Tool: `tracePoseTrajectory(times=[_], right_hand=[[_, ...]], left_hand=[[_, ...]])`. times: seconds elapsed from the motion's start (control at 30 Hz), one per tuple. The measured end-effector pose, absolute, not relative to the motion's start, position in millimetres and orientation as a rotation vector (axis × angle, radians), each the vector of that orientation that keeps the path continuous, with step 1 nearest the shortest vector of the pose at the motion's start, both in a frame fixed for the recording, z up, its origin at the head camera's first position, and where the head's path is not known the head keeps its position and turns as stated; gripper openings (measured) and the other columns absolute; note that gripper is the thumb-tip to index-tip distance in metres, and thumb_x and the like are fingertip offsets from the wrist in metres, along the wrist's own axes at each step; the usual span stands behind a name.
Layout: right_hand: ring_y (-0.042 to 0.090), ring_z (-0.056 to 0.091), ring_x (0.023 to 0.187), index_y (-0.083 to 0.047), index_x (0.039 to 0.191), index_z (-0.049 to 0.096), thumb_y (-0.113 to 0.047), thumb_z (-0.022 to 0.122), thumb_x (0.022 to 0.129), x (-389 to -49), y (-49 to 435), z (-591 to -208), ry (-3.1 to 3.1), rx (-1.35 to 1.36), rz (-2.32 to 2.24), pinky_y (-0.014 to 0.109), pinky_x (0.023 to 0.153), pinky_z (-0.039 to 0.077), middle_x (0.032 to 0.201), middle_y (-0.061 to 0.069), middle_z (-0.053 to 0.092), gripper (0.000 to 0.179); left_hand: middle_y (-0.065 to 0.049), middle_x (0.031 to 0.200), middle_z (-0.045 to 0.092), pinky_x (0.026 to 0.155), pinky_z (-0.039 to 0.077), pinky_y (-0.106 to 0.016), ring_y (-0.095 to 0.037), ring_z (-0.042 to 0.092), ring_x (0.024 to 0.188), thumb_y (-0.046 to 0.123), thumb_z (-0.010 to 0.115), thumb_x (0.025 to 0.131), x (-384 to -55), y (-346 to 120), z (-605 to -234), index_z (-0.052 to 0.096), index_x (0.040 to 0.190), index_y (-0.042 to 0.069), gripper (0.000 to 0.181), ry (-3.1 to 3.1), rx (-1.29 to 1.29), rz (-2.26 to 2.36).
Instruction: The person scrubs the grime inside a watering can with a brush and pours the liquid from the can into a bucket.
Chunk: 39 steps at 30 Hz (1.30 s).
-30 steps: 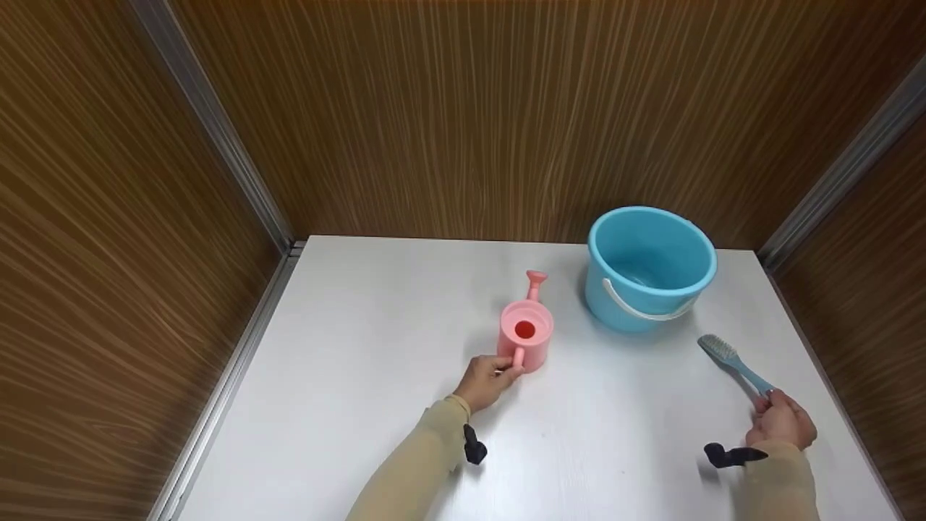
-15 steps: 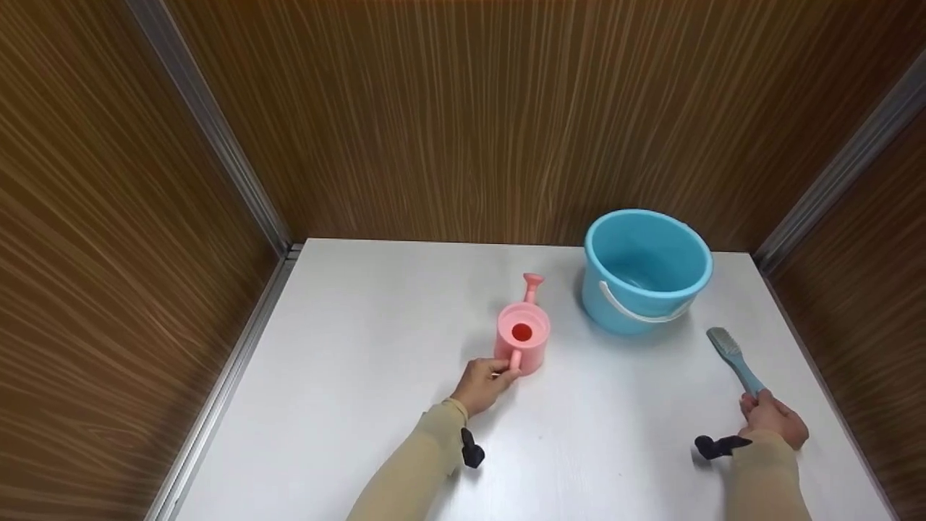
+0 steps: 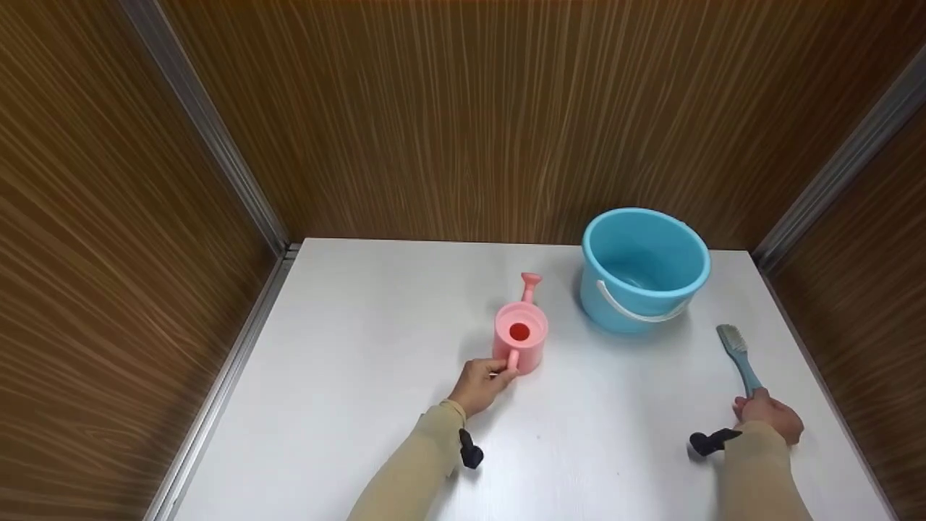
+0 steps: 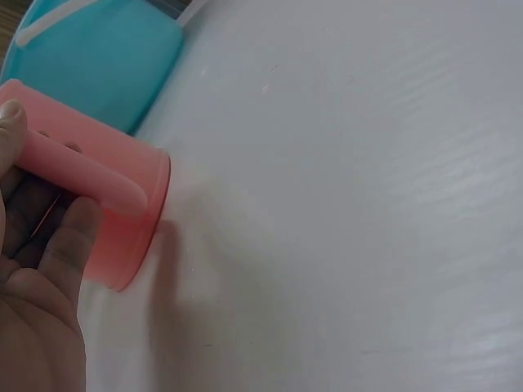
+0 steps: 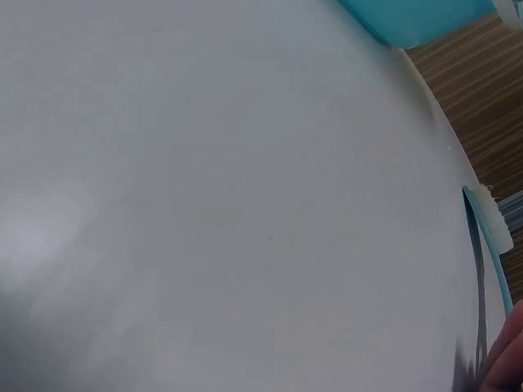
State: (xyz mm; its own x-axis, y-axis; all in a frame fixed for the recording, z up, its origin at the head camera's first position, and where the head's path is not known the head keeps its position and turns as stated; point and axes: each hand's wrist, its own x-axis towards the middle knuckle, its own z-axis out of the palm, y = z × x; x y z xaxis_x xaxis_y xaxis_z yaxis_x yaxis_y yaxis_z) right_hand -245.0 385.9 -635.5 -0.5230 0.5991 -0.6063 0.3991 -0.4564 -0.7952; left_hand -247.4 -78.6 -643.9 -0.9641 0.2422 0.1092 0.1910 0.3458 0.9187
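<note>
My left hand grips the handle of a pink toy watering can, which stands upright on the white table with its spout pointing away. The left wrist view shows thumb and fingers curled round the handle. At the right, my right hand holds a blue scrub brush by the end of its handle. Its head points away from me, and pale bristles show in the right wrist view. Only some fingertips of that hand appear there.
A light blue bucket with a white handle stands at the back right, beyond the brush and right of the watering can. Brown wood-grain panels wall in the white table at the back and both sides.
The brush in my right hand has swung from pointing up-left to pointing more nearly straight away, its bristles turning toward the right. My left hand keeps its grip on the watering can.
</note>
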Motion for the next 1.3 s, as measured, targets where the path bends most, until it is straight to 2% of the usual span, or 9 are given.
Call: tracePoseTrajectory(times=[0.17,0.37,0.47,0.67,0.77,0.9,1.03,1.17,1.3], right_hand=[[0.008,0.068,0.063,-0.013,0.104,0.054,-0.023,0.057,0.096,-245.3,384.5,-635.9,-1.522,-1.445,2.14,0.019,0.063,0.054,0.06,-0.004,0.065,0.013],[0.006,0.069,0.074,-0.018,0.108,0.052,-0.029,0.057,0.096,-240.1,380.1,-632.8,-1.532,-1.483,2.161,0.017,0.067,0.053,0.069,-0.007,0.067,0.016],[0.005,0.069,0.079,-0.021,0.108,0.05,-0.03,0.058,0.096,-240.2,377.9,-630.9,-1.504,-1.491,2.169,0.016,0.069,0.052,0.073,-0.008,0.068,0.016],[0.006,0.068,0.088,-0.027,0.11,0.046,-0.03,0.06,0.095,-245.3,374.8,-632.8,-1.4,-1.506,2.172,0.017,0.071,0.053,0.103,-0.005,0.063,0.02],[0.007,0.068,0.09,-0.029,0.111,0.044,-0.029,0.06,0.095,-246.2,373.0,-632.8,-1.353,-1.497,2.159,0.018,0.071,0.053,0.114,-0.002,0.057,0.023],[0.007,0.069,0.083,-0.029,0.107,0.042,-0.027,0.06,0.095,-246.6,372.8,-634.5,-1.342,-1.493,2.131,0.018,0.069,0.053,0.112,-0.002,0.055,0.022],[0.007,0.069,0.077,-0.027,0.105,0.04,-0.025,0.063,0.093,-246.2,373.9,-636.9,-1.338,-1.489,2.12,0.018,0.068,0.053,0.109,-0.002,0.053,0.026],[0.006,0.069,0.08,-0.029,0.108,0.039,-0.027,0.066,0.091,-246.0,374.9,-638.7,-1.354,-1.488,2.117,0.017,0.068,0.053,0.107,-0.002,0.056,0.032],[0.007,0.069,0.084,-0.029,0.108,0.041,-0.03,0.068,0.09,-244.3,376.9,-639.6,-1.369,-1.473,2.133,0.017,0.069,0.053,0.102,-0.004,0.062,0.033]], left_hand=[[-0.003,0.088,0.07,0.077,0.052,-0.023,-0.007,0.06,0.083,0.025,0.065,0.094,-246.8,-79.6,-644.3,0.074,0.095,0.009,0.019,2.541,0.397,1.716],[-0.004,0.091,0.07,0.077,0.052,-0.023,-0.007,0.06,0.085,0.03,0.064,0.094,-245.0,-80.3,-644.8,0.074,0.097,0.012,0.021,2.51,0.333,1.696],[0.0,0.09,0.07,0.075,0.052,-0.023,-0.006,0.061,0.084,0.031,0.064,0.093,-245.7,-80.3,-644.4,0.074,0.099,0.012,0.022,2.515,0.322,1.693],[0.004,0.091,0.07,0.075,0.052,-0.023,-0.006,0.061,0.085,0.029,0.064,0.093,-246.6,-81.0,-642.2,0.074,0.103,0.012,0.022,2.517,0.307,1.695],[0.0,0.09,0.07,0.076,0.052,-0.024,-0.007,0.06,0.085,0.029,0.064,0.093,-246.4,-80.5,-641.2,0.074,0.101,0.01,0.022,2.51,0.316,1.703],[-0.006,0.09,0.069,0.076,0.052,-0.024,-0.008,0.06,0.084,0.029,0.064,0.093,-246.8,-79.7,-641.3,0.073,0.098,0.008,0.024,2.506,0.342,1.713],[0.005,0.087,0.068,0.076,0.052,-0.023,-0.006,0.06,0.084,0.028,0.065,0.093,-246.8,-79.2,-642.8,0.074,0.098,0.011,0.02,2.523,0.346,1.708],[0.008,0.085,0.067,0.078,0.052,-0.023,-0.007,0.059,0.083,0.028,0.064,0.094,-246.8,-78.7,-643.4,0.073,0.096,0.011,0.019,2.532,0.376,1.707],[0.004,0.087,0.069,0.077,0.052,-0.023,-0.006,0.06,0.083,0.029,0.064,0.093,-247.9,-78.1,-642.9,0.074,0.097,0.013,0.019,2.526,0.357,1.701]])
